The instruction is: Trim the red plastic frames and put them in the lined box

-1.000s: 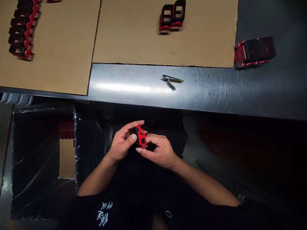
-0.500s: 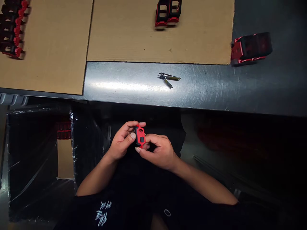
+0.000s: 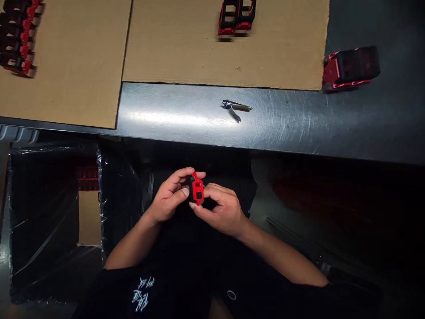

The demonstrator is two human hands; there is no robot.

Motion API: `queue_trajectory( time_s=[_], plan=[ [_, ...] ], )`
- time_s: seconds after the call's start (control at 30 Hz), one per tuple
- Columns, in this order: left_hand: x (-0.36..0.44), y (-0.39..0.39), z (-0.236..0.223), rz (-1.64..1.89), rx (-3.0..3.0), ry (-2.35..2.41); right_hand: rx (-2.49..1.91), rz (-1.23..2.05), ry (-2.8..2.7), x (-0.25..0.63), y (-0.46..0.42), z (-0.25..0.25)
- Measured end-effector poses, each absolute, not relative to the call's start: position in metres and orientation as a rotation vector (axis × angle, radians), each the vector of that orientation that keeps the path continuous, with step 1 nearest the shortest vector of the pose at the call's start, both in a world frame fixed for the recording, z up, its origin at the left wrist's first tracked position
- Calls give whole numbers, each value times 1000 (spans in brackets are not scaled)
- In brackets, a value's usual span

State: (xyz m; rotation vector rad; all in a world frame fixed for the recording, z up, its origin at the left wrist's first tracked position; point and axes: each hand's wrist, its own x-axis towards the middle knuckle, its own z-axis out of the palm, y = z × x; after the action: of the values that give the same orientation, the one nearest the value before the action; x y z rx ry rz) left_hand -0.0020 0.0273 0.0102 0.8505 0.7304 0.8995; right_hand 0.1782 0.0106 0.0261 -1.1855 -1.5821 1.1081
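"Grip first: how does it look from your end?"

"On my head camera, the left hand (image 3: 170,195) and the right hand (image 3: 221,209) are both closed on one small red and black part (image 3: 197,189). I see the left thumb on its dark side, a left finger at its top and the right thumb at its lower end. I can't tell what the fingers behind it do."

"And where does it sit?"

"Between the palms, slightly tilted, in front of the dark shirt (image 3: 186,274) and on the near side of the metal table (image 3: 186,115)'s edge."

"What worries you?"

"A slip, I'd say. I read it as a fingertip hold, so an uneven push could pivot the piece out, and I see no tabletop under it."

"Anything else?"

"Pliers (image 3: 242,106) lie with handles spread between the cardboard sheet (image 3: 172,53) and the table's edge, well apart from both hands. A careless forearm could knock them off, I judge. The paired frames (image 3: 237,20) stand farther back, so I worry less there."
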Motion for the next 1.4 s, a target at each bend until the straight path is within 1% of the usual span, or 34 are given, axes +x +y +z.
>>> queue_trajectory(
  time_s=[0.17, 0.43, 0.5, 0.6, 0.67, 0.73, 0.8, 0.9, 1.03, 1.1, 1.23, 1.4],
  plan=[
    [-4, 27, 12, 858, 963, 727, -1188, 1104, -1589, 179, 10, 25],
    [-1, 24, 13, 823, 1152, 867, -1167, 1087, -1644, 181, 8, 24],
    [-1, 24, 15, 814, 1146, 907, -1177, 961, -1737, 181, 8, 23],
    [-1, 25, 18, 822, 1174, 959, -1195, 665, -1932, 184, 8, 20],
    [-3, 26, 19, 832, 1207, 990, -1175, 566, -2016, 187, 9, 19],
    [-4, 27, 20, 838, 1249, 1021, -1129, 673, -1999, 192, 11, 20],
    [-5, 27, 22, 843, 1326, 1042, -1098, 956, -1849, 200, 13, 23],
    [-5, 28, 25, 817, 1518, 1041, -1143, 1386, -1483, 213, 18, 29],
    [-4, 29, 30, 745, 1756, 989, -1089, 1848, -1109, 218, 24, 36],
    [-3, 30, 31, 736, 1845, 976, -1029, 2014, -971, 215, 27, 39],
    [-2, 31, 33, 755, 1993, 971, -1078, 2049, -907, 206, 27, 43],
    [-6, 32, 32, 776, 1945, 976, -1176, 1897, -1037, 202, 22, 45]
  ],
)
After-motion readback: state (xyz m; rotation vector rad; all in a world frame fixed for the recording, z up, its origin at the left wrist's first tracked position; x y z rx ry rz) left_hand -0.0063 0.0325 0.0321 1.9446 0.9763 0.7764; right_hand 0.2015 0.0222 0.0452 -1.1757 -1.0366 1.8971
